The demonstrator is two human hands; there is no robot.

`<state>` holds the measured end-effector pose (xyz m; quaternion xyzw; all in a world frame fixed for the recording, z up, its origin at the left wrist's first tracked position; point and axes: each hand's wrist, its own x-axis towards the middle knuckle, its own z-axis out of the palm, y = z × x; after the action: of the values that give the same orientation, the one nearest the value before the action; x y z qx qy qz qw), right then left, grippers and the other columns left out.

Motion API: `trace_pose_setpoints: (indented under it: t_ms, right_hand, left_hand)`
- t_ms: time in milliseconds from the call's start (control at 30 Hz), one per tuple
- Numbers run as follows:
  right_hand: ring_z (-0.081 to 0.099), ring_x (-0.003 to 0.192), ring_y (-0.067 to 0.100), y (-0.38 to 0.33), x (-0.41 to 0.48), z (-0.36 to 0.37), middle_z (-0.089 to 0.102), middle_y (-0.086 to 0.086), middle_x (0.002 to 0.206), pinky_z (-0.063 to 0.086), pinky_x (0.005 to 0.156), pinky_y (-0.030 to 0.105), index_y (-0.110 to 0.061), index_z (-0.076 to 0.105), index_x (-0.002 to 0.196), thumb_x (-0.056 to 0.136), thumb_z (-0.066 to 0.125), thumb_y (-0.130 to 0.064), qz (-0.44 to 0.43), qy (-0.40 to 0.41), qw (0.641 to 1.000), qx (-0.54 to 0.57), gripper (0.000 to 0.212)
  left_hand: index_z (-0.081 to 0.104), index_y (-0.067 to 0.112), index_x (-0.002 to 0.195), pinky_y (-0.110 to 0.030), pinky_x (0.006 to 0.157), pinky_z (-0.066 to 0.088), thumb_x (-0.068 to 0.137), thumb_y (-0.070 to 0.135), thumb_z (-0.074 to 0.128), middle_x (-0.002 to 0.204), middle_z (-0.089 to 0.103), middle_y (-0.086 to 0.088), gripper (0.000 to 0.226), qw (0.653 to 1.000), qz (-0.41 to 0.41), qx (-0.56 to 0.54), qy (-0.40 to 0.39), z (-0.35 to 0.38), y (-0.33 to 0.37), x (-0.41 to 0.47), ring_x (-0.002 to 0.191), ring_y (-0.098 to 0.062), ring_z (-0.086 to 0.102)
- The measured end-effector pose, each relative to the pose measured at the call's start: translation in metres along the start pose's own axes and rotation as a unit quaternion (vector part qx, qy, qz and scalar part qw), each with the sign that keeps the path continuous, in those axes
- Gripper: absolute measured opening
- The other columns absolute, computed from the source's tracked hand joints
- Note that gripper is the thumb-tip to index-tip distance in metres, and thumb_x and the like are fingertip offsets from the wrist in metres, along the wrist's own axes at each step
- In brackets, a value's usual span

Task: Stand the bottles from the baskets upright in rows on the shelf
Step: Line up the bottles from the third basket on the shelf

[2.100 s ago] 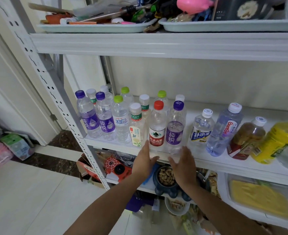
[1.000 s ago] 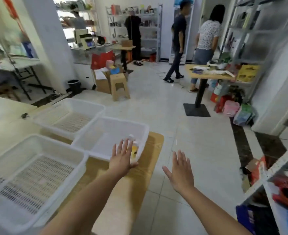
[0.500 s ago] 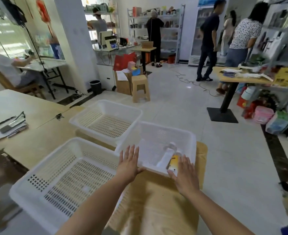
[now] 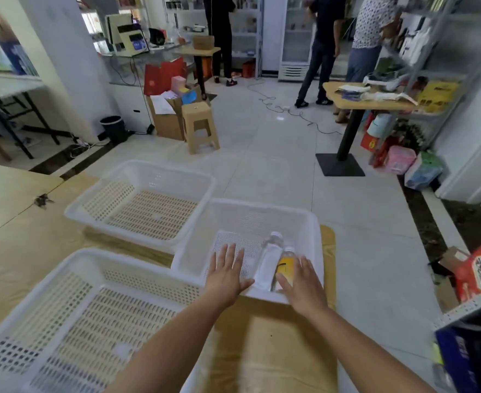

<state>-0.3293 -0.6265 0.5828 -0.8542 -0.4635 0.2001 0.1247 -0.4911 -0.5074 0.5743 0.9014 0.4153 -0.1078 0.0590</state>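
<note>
Lying side by side in the basket [image 4: 248, 214], between left hand [image 4: 225, 272] and right hand [image 4: 301, 282]: clear bottle [image 4: 269, 260] and yellow bottle [image 4: 286, 265]. Both hands released, fingers spread, grasping nothing.

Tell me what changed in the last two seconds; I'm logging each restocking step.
The person turned from the shelf to the white basket. Both open, the left hand and right hand moved forward into it toward the clear bottle and orange bottle. Nothing gripped. Both bottles stayed lying side by side.
</note>
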Motion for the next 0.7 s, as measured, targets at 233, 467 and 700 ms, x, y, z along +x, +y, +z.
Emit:
trace_pose_setpoints:
  t_ms: [233, 467, 700]
  right_hand:
    - [0.026, 0.139, 0.029, 0.002, 0.049, 0.017, 0.014, 0.013, 0.156, 0.030, 0.109, 0.036, -0.003, 0.012, 0.149, 0.098, 0.042, -0.039, 0.028, -0.086, 0.995, -0.032, 0.069]
    - [0.022, 0.139, 0.033, 0.005, 0.080, 0.030, 0.008, 0.019, 0.153, 0.029, 0.110, 0.034, 0.001, 0.008, 0.147, 0.097, 0.045, -0.016, 0.055, -0.068, 0.995, -0.054, 0.065]
    - [0.016, 0.143, 0.031, 0.019, 0.088, 0.033, 0.002, 0.017, 0.156, 0.034, 0.105, 0.033, -0.005, 0.014, 0.146, 0.092, 0.054, -0.014, 0.028, -0.045, 0.998, -0.041, 0.068]
  left_hand:
    - [-0.009, 0.024, 0.153, -0.046, 0.118, -0.011, 0.097, 0.057, 0.030, 0.158, -0.022, -0.008, 0.076, 0.997, 0.000, -0.027, -0.074, 0.011, 0.010, 0.050, 0.145, -0.027, -0.021]
    - [0.020, -0.001, 0.146, -0.043, 0.114, 0.017, 0.089, 0.059, 0.049, 0.152, 0.021, -0.017, 0.088, 0.990, -0.029, -0.074, -0.115, 0.027, 0.042, 0.092, 0.141, -0.033, 0.017]
    - [0.020, 0.001, 0.145, -0.043, 0.108, 0.028, 0.084, 0.056, 0.060, 0.147, 0.020, -0.020, 0.092, 0.985, -0.088, -0.109, -0.104, 0.031, 0.049, 0.106, 0.134, -0.036, 0.024]
